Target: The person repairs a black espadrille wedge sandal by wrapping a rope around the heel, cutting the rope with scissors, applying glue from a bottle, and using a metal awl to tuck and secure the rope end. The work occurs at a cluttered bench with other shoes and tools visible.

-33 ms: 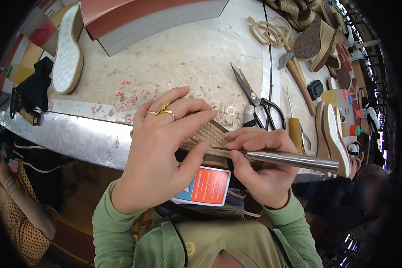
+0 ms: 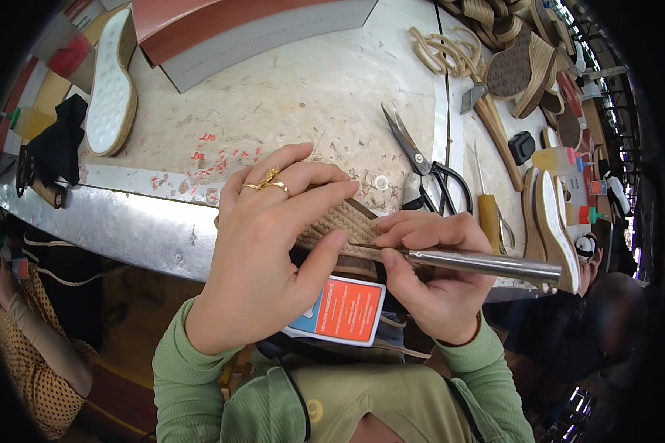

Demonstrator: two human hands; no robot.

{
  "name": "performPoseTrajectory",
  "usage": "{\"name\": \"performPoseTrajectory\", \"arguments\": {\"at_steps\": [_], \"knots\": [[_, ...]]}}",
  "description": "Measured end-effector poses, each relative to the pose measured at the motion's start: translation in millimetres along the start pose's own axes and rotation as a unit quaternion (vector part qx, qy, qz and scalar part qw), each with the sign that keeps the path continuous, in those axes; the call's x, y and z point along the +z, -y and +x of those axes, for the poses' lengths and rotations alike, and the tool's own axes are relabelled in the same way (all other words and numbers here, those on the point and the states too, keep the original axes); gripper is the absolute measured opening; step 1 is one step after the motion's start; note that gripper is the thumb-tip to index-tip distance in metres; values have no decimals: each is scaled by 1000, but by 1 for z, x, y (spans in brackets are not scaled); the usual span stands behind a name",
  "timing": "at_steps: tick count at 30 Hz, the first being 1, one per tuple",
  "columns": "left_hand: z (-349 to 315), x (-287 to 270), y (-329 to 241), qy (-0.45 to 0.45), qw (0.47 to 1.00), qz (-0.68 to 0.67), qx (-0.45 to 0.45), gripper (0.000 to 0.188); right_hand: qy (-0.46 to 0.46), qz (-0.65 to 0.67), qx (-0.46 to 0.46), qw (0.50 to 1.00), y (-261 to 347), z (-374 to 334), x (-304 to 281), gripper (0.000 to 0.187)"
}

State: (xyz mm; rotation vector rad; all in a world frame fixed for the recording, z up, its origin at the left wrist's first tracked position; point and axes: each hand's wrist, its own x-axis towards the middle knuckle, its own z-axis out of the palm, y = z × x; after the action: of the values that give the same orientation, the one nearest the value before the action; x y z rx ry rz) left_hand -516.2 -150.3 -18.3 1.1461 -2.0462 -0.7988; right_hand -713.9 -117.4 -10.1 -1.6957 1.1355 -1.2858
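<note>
Tag (image 2: 351, 314): nudged slightly right and down since the earlier frame!
Left hand (image 2: 262, 244): clasping the braid (image 2: 336, 230), fingers reaching over it, thumb on its surface.
Right hand (image 2: 443, 288): gripping the awl (image 2: 488, 266), tip right at the braid.
Braid: between both hands, partly under the left fingers, at the table's (image 2: 288, 103) near edge.
Scissors (image 2: 420, 159): beyond the right hand, blades slightly parted.

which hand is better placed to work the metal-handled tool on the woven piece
Likely the right: the right hand holds the metal-handled tool, its thin tip at the woven piece, while the left hand holds that piece.
</note>
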Motion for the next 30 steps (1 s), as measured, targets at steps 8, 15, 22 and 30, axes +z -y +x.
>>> {"name": "performPoseTrajectory", "arguments": {"at_steps": [8, 15, 22, 30], "knots": [[3, 5, -2, -23, 999, -15, -22, 36, 2, 35, 0, 999, -2, -1, -4, 20], [3, 5, -3, -17, 1000, -1, -19, 37, -6, 61, 18, 998, -4, -3, -8, 22], [4, 5, -3, -10, 1000, -2, -23, 37, 2, 35, 15, 999, -3, -2, -8, 20], [4, 9, 0, -33, 999, 1, -16, 37, -13, 65, 11, 998, -6, -2, -8, 20]]}}
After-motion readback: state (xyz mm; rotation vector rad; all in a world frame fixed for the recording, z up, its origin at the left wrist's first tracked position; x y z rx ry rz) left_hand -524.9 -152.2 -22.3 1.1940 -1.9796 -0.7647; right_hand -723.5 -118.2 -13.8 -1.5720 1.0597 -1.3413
